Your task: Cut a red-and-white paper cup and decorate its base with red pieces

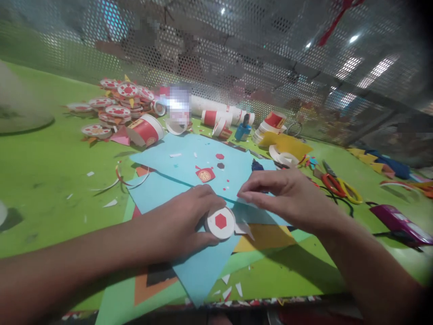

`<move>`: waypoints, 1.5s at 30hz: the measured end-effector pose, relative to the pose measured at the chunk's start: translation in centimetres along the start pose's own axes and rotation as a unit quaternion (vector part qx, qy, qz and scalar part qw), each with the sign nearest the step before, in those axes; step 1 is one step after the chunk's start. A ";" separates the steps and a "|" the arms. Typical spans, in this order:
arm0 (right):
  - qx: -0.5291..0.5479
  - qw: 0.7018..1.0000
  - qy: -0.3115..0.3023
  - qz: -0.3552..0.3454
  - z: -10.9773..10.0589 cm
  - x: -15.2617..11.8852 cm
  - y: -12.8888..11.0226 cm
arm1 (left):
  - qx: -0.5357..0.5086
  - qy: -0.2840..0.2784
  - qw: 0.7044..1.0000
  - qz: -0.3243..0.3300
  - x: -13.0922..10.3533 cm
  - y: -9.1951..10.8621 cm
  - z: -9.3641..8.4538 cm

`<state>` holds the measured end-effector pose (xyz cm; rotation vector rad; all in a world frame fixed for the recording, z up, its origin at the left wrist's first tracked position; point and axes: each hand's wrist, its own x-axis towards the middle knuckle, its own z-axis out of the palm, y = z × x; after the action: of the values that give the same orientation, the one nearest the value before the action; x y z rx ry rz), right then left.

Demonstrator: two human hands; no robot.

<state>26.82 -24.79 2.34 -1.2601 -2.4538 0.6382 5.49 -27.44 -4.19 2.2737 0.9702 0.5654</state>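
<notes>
My left hand [191, 221] curls its fingers and thumb round the rim of a small white paper-cup bottom [213, 228]. A red paper hexagon [221, 221] sits in the middle of its face. To the right, my right hand [280, 196] hovers with thumb and forefinger pinched together; whatever is between the tips is too small to make out. Beyond them, on light blue paper sheets [162, 153], lie a red paper piece with a gold emblem [205, 174], a red hexagon cutout [219, 156], a dark hexagon cutout [220, 166] and tiny red scraps.
At the back left, decorated white-and-red discs [127, 89] are piled beside a tipped red-and-white paper cup [145, 131]. A small blue bottle [242, 131] stands farther back. Scissors [341, 187] and a purple device [401, 223] lie right. A perforated screen [216, 49] rises behind the green table [50, 180].
</notes>
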 end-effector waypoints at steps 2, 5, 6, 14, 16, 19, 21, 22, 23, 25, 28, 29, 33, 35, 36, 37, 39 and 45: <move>0.038 0.999 -0.027 -0.011 0.7 -0.5 -0.9 | 0.003 0.000 1.000 0.009 0.1 0.1 0.0; 0.014 0.998 -0.036 -0.048 2.2 -0.8 -1.7 | 0.010 -0.001 1.000 0.010 0.2 0.2 0.0; 0.003 0.998 -0.033 -0.060 2.6 -0.8 -1.7 | 0.014 -0.001 1.000 0.007 0.2 0.2 0.1; -0.020 0.996 -0.022 -0.078 4.4 -1.0 -1.8 | 0.020 0.016 0.999 0.019 0.0 -0.2 0.5; -0.012 0.997 -0.021 -0.080 4.6 -1.0 -1.9 | 0.019 0.018 0.999 0.019 0.0 -0.2 0.5; 0.002 0.997 -0.017 -0.076 4.7 -1.0 -2.1 | 0.021 0.017 0.999 0.020 0.1 -0.1 0.4; 0.007 0.998 -0.013 -0.067 4.7 -0.9 -2.2 | 0.025 0.020 0.999 0.020 0.1 0.0 0.3; 0.010 0.998 -0.012 -0.061 4.7 -0.9 -2.2 | 0.027 0.022 0.999 0.020 0.1 0.0 0.3; 0.012 0.998 -0.012 -0.055 4.7 -0.8 -2.2 | 0.029 0.022 0.999 0.018 0.1 0.0 0.4; 0.016 0.999 -0.016 -0.043 4.7 -0.8 -2.1 | 0.030 0.021 0.999 0.015 0.1 0.0 0.4; 0.019 0.999 -0.024 -0.032 4.7 -0.7 -2.1 | 0.033 0.021 0.999 0.013 0.1 0.0 0.4; 0.019 0.999 -0.024 -0.031 4.7 -0.6 -2.1 | 0.034 0.021 0.999 0.014 0.1 0.0 0.4; 0.021 0.999 -0.028 -0.026 4.8 -0.6 -2.0 | 0.042 0.016 0.999 0.016 0.1 0.1 0.3; 0.019 0.999 -0.029 -0.021 4.9 -0.5 -2.0 | 0.044 0.015 0.999 0.013 0.1 0.2 0.3; 0.017 0.999 -0.028 -0.019 4.9 -0.5 -2.0 | 0.045 0.017 0.999 0.012 0.1 0.2 0.3; 0.017 0.999 -0.025 -0.018 5.0 -0.5 -1.9 | 0.045 0.019 0.999 0.012 0.1 0.1 0.3; 0.016 1.000 -0.020 -0.015 5.0 -0.5 -1.9 | 0.045 0.022 0.999 0.015 0.1 0.1 0.3; 0.007 1.000 -0.009 -0.002 4.9 -0.4 -1.7 | 0.035 0.015 0.999 0.014 0.1 0.1 0.2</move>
<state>23.61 -27.26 -1.00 -1.2481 -2.4603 0.6676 5.75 -27.53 -4.28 2.3496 0.9891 0.5867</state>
